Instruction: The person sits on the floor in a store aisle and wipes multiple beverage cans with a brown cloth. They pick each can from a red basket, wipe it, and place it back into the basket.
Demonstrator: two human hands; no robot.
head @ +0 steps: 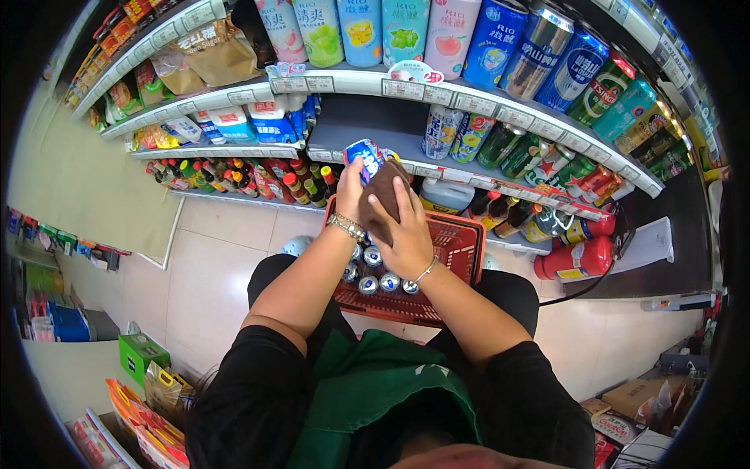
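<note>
My left hand (351, 196) grips a blue drink can (364, 157), which is tilted. A brown cloth (384, 202) lies against the can's right side, partly covering it. My right hand (407, 234) holds this cloth from above with its fingers spread over it. Both hands are raised over a red plastic shopping basket (460, 240), which sits between my knees. Several cans (372, 256) stand inside the basket with their silver tops up; my right hand and wrist hide part of the group.
Ahead is a grey shelf (357, 126) with cans at its right end. Tall drink cans (404, 29) line the shelf above. Sauce bottles (228, 176) fill the lower left, near a large plastic jug (445, 196). A red fire extinguisher (574, 259) lies at right. Cartons (143, 356) stand behind me.
</note>
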